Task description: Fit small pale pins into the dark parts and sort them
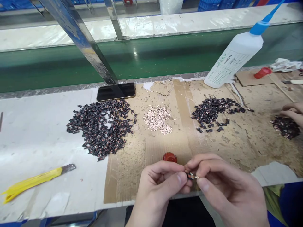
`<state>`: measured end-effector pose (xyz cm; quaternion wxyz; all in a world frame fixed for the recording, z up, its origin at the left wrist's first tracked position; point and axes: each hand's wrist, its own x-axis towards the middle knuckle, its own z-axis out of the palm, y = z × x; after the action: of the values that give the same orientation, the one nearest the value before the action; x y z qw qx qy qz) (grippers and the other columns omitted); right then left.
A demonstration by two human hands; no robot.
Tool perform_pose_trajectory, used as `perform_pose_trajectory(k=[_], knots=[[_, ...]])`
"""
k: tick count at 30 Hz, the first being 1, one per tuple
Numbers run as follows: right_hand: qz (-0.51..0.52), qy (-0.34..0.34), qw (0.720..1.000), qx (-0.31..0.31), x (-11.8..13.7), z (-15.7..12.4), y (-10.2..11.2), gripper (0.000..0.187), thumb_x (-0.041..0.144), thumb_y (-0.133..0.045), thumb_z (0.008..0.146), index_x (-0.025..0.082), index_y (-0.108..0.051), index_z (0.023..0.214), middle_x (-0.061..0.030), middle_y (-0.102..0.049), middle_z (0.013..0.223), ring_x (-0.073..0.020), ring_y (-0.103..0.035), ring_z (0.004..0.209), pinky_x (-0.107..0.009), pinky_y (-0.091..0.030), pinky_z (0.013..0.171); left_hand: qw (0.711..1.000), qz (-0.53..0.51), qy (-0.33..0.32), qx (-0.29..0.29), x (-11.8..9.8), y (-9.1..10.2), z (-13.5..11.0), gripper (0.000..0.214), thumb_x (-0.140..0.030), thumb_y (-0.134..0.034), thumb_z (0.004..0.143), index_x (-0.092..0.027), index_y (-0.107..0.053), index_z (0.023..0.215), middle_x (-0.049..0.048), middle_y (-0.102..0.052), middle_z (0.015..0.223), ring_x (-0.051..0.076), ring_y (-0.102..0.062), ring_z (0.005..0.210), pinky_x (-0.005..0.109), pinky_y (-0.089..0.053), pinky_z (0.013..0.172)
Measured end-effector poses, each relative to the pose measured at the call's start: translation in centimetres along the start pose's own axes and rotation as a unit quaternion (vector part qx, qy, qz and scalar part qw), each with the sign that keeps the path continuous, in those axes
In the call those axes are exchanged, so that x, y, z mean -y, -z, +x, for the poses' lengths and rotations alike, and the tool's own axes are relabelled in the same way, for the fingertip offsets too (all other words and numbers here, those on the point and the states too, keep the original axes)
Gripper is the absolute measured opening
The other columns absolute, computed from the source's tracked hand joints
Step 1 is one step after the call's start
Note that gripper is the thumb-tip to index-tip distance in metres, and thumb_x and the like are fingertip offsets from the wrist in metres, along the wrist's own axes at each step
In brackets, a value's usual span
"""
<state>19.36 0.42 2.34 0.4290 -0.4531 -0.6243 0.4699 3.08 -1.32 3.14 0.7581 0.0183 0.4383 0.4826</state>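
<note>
My left hand [158, 186] and my right hand [227, 186] meet at the near edge of the bench, both pinched on one small black part with copper ends [190, 176]. A small red cap [169, 157] sits on the cardboard just beyond my fingers. Farther out lie a large heap of black parts [101, 126] on the left, a small heap of pale copper pins [158, 119] in the middle and a second black heap [213, 112] on the right.
A black phone [115, 91] lies by a slanted metal post [80, 34]. A white glue bottle with a blue nozzle [236, 56] leans at the right. A yellow utility knife [35, 181] lies near left. Another person's hand [293, 113] rests by another black heap [285, 126]. A green conveyor belt [151, 56] runs behind.
</note>
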Motion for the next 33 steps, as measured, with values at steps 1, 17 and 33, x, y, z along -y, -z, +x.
perform_pose_trajectory(k=[1, 17, 33], knots=[[-0.001, 0.002, 1.000, 0.002, -0.1, 0.0, 0.0, 0.021, 0.006, -0.066, 0.089, 0.028, -0.067, 0.089, -0.0010, -0.074, 0.095, -0.0153, -0.077, 0.086, -0.020, -0.066, 0.073, 1.000, 0.000, -0.001, 0.000, 0.0, 0.0, 0.0, 0.022, -0.029, -0.101, 0.061, -0.019, -0.084, 0.071, 0.0006, -0.080, 0.065, 0.006, -0.071, 0.058, 0.012, -0.055, 0.060], [0.030, -0.008, 0.999, 0.040, -0.4, 0.2, 0.4, 0.028, 0.005, -0.068, 0.089, 0.032, -0.075, 0.096, 0.0009, -0.075, 0.099, -0.0144, -0.078, 0.080, -0.023, -0.068, 0.068, 0.999, 0.019, -0.022, -0.026, -0.4, -0.4, -0.5, 0.026, -0.031, -0.103, 0.056, -0.020, -0.084, 0.070, 0.0012, -0.079, 0.062, 0.009, -0.071, 0.056, 0.015, -0.058, 0.060], [-0.053, 0.175, 0.982, -0.039, -1.5, -0.3, -0.3, 0.042, -0.005, -0.074, 0.081, 0.026, -0.078, 0.109, -0.0030, -0.080, 0.101, -0.0163, -0.081, 0.081, -0.020, -0.068, 0.068, 0.996, 0.000, -0.090, -0.010, 0.9, -0.3, -0.3, 0.031, -0.032, -0.102, 0.059, -0.019, -0.076, 0.069, 0.0010, -0.079, 0.069, 0.009, -0.069, 0.059, 0.019, -0.055, 0.062]])
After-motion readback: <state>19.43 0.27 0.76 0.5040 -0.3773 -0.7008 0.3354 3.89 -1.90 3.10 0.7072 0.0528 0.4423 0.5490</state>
